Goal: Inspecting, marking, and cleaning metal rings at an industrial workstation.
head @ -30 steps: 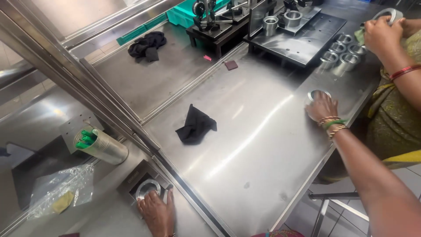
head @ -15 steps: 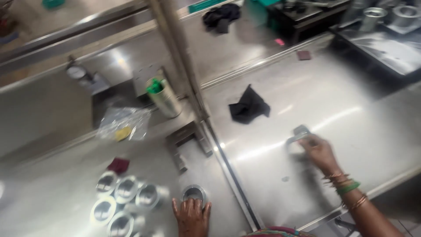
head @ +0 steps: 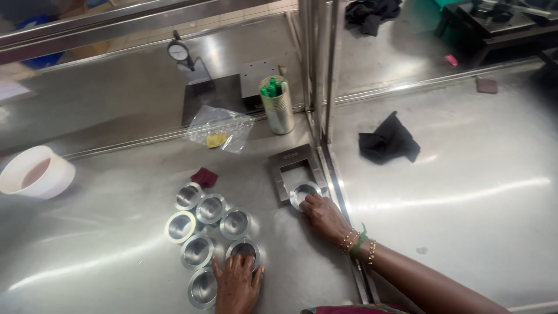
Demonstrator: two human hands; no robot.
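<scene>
Left hand (head: 237, 283): lying flat and released on the bench (head: 465, 197), fingertips touching the nearest of the metal cups (head: 243, 250), with another cup (head: 203, 287) just beside the thumb side.

Cluster of shiny metal cups (head: 210, 208): sitting just beyond the left hand, seven showing, packed close and mostly touching.

Right hand (head: 325, 218): reaching across, fingers resting on the rim of a single metal ring (head: 303, 193); grasping or merely touching, cannot tell.

Square grey fixture (head: 289, 166): lying just beyond the right hand, the ring sitting at its open side.

Beyond both hands: tin can (head: 279, 110) holding green pens, clear plastic bag (head: 221, 128), dial gauge (head: 179, 52).

Off to the right hand's far side: black cloth (head: 388, 139).

Far beyond the left hand: white bowl (head: 35, 172).
</scene>
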